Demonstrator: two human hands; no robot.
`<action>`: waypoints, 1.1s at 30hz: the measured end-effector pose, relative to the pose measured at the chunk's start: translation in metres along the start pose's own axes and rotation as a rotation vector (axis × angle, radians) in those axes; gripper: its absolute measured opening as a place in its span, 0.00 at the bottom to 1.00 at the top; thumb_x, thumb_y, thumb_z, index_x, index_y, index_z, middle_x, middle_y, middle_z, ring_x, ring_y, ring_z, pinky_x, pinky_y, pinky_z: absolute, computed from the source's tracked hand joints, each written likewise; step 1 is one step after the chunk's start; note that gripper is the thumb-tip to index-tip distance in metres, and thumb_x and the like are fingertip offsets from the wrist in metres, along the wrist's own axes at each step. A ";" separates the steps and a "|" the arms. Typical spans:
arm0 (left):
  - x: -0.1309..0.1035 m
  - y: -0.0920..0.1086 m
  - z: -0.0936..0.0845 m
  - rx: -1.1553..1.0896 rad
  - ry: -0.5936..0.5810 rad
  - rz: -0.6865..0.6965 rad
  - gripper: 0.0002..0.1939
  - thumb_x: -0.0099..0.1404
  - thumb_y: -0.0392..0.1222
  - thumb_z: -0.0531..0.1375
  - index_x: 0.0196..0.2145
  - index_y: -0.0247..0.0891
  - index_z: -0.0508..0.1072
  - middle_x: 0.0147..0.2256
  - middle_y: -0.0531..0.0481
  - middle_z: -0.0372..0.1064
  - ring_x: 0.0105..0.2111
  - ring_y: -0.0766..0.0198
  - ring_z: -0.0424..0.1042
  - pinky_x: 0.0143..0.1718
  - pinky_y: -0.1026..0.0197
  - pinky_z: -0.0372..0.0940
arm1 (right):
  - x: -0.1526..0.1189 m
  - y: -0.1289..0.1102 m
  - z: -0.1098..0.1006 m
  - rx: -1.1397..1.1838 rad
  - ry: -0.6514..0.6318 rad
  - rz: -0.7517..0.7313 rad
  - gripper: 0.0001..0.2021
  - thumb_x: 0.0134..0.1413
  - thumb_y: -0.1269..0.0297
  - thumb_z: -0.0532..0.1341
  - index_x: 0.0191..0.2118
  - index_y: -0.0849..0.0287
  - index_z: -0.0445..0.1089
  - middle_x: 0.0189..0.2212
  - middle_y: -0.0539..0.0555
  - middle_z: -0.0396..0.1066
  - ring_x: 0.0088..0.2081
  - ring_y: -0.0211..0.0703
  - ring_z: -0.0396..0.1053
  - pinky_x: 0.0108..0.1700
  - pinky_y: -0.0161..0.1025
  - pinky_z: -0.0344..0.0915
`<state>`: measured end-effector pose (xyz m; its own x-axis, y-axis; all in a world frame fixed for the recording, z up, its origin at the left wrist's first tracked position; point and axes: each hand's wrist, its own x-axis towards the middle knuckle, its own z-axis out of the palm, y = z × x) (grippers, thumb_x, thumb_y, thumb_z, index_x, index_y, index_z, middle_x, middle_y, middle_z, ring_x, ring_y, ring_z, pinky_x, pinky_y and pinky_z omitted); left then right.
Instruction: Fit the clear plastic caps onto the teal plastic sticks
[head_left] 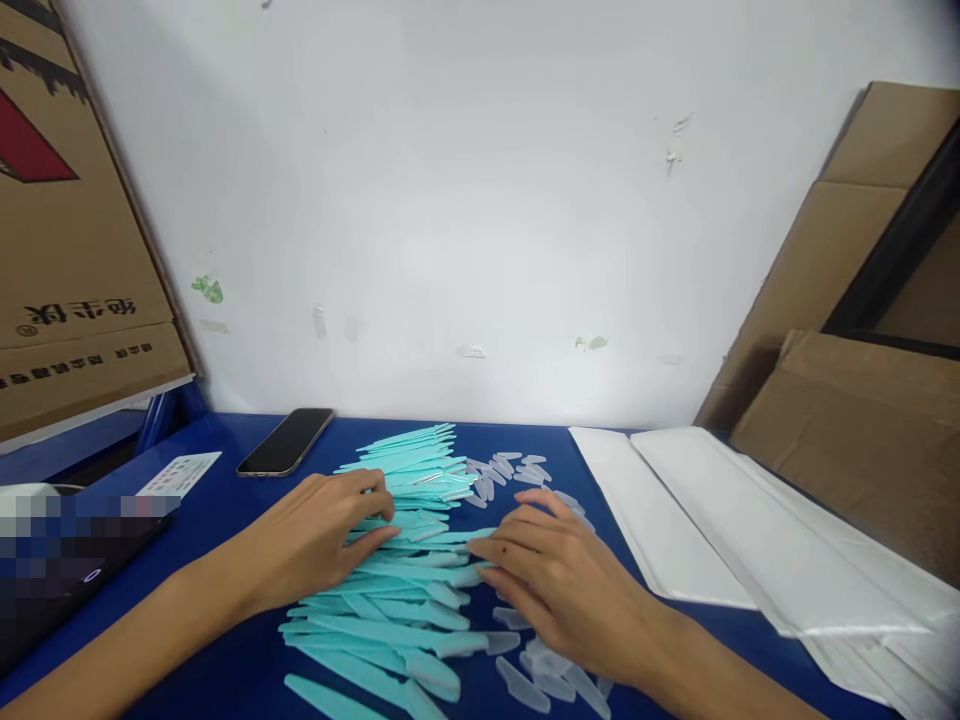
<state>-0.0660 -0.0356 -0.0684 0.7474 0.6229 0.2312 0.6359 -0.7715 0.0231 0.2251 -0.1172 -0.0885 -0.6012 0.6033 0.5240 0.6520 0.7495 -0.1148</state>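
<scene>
Many teal sticks point(375, 630); left fingers point(369, 546) parted, empty; right fingers point(504, 553) nearly closed, grip unclear.

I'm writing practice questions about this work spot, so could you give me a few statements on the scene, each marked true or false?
1. The left hand is at the turquoise pieces. True.
2. The phone is in the right hand. False: the phone lies on the blue table, and the right hand is by the right-hand ends of the turquoise pieces.
3. Clear pieces lie to the right of the turquoise pieces. True.
4. The white packets lie to the left of the left hand. False: the white packets lie to the right of the right hand.
5. The phone's screen is dark. True.
</scene>
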 end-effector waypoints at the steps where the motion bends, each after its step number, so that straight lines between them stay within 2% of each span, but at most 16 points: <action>1: 0.000 -0.002 0.000 -0.010 -0.016 -0.013 0.11 0.75 0.47 0.56 0.40 0.43 0.76 0.41 0.50 0.73 0.25 0.65 0.70 0.28 0.62 0.58 | 0.001 0.001 -0.003 -0.009 0.008 0.019 0.10 0.71 0.68 0.55 0.50 0.55 0.73 0.35 0.49 0.77 0.38 0.40 0.73 0.61 0.48 0.55; 4: 0.000 -0.007 0.000 -0.057 -0.055 -0.055 0.09 0.72 0.46 0.59 0.37 0.43 0.76 0.39 0.52 0.73 0.24 0.66 0.70 0.27 0.62 0.58 | 0.002 0.012 -0.013 -0.069 0.034 0.091 0.11 0.71 0.70 0.54 0.45 0.55 0.74 0.35 0.50 0.77 0.39 0.41 0.73 0.58 0.49 0.58; 7: 0.000 -0.007 0.000 -0.107 -0.063 -0.061 0.09 0.71 0.46 0.60 0.35 0.43 0.76 0.37 0.52 0.74 0.24 0.66 0.71 0.26 0.63 0.58 | -0.001 0.030 -0.019 -0.238 0.010 0.157 0.10 0.68 0.70 0.56 0.42 0.55 0.76 0.41 0.54 0.77 0.44 0.47 0.73 0.55 0.52 0.62; 10: 0.000 -0.005 0.001 -0.117 -0.055 -0.042 0.10 0.72 0.45 0.58 0.35 0.43 0.76 0.37 0.52 0.74 0.24 0.66 0.71 0.26 0.64 0.58 | -0.008 0.048 -0.016 -0.440 -0.039 0.205 0.07 0.64 0.69 0.61 0.43 0.56 0.77 0.47 0.60 0.75 0.49 0.55 0.73 0.54 0.58 0.64; 13: 0.000 -0.002 0.001 -0.095 -0.075 -0.046 0.09 0.72 0.43 0.57 0.35 0.42 0.75 0.37 0.51 0.73 0.24 0.67 0.70 0.25 0.64 0.56 | -0.014 0.059 -0.010 -0.539 -0.113 0.265 0.06 0.61 0.67 0.65 0.43 0.55 0.77 0.45 0.61 0.76 0.49 0.58 0.73 0.54 0.61 0.64; 17: 0.000 -0.002 0.002 -0.086 -0.067 -0.047 0.09 0.73 0.44 0.57 0.35 0.41 0.73 0.37 0.51 0.72 0.23 0.66 0.68 0.25 0.64 0.55 | -0.017 0.064 -0.005 -0.535 -0.173 0.304 0.04 0.61 0.71 0.65 0.39 0.55 0.77 0.33 0.55 0.78 0.41 0.55 0.76 0.56 0.61 0.60; 22: 0.000 -0.003 0.002 -0.104 -0.010 0.005 0.11 0.75 0.44 0.54 0.36 0.41 0.72 0.37 0.51 0.71 0.28 0.64 0.70 0.28 0.63 0.58 | -0.019 0.071 -0.005 -0.540 -0.128 0.343 0.04 0.63 0.68 0.63 0.41 0.55 0.76 0.34 0.56 0.78 0.40 0.55 0.76 0.54 0.59 0.60; 25: 0.000 0.001 0.000 -0.088 0.049 0.012 0.12 0.76 0.46 0.51 0.38 0.41 0.70 0.36 0.50 0.71 0.31 0.62 0.71 0.29 0.63 0.59 | -0.022 0.079 -0.004 -0.527 -0.113 0.360 0.06 0.65 0.66 0.61 0.38 0.56 0.76 0.32 0.56 0.78 0.37 0.54 0.75 0.51 0.56 0.62; 29: -0.001 0.004 0.002 -0.044 0.123 0.005 0.13 0.78 0.48 0.48 0.41 0.41 0.69 0.35 0.50 0.70 0.28 0.63 0.69 0.28 0.62 0.58 | -0.024 0.084 0.000 -0.466 -0.106 0.362 0.07 0.64 0.69 0.61 0.35 0.55 0.75 0.29 0.53 0.77 0.35 0.51 0.75 0.47 0.50 0.62; 33: 0.001 0.004 0.008 -0.013 0.233 0.048 0.13 0.79 0.47 0.47 0.45 0.42 0.68 0.35 0.51 0.71 0.30 0.62 0.70 0.30 0.62 0.57 | -0.023 0.084 0.005 -0.387 -0.093 0.355 0.09 0.65 0.71 0.61 0.31 0.54 0.71 0.28 0.49 0.76 0.33 0.48 0.73 0.42 0.45 0.62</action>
<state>-0.0615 -0.0370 -0.0762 0.7111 0.5398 0.4504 0.5969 -0.8021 0.0189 0.2914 -0.0672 -0.1149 -0.3397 0.8361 0.4307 0.9349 0.3501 0.0576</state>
